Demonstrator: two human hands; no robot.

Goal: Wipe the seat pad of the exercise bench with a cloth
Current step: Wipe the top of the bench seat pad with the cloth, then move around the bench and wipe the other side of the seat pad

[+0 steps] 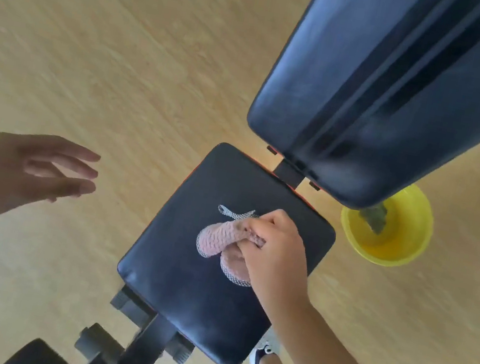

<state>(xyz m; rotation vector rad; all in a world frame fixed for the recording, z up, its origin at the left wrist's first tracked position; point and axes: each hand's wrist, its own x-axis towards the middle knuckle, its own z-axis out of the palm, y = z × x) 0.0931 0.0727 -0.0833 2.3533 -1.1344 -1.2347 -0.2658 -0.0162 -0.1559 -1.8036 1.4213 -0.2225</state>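
Note:
The black seat pad (182, 284) of the exercise bench fills the middle of the head view, square with a thin orange edge. A bunched pink cloth with a grey mesh border (218, 240) lies pressed on the pad's upper middle. My right hand (274, 255) is shut on the cloth, fist on top of it, forearm coming in from the lower right. My left hand (35, 171) hovers over the floor to the left of the bench, fingers spread, holding nothing.
The long black back pad (376, 93) rises from the seat toward the upper right. A yellow bowl (407, 243) holding a dark cloth sits on the wooden floor right of the seat. The bench frame and foam roller (95, 342) lie below. My shoe (262, 356) shows under the seat.

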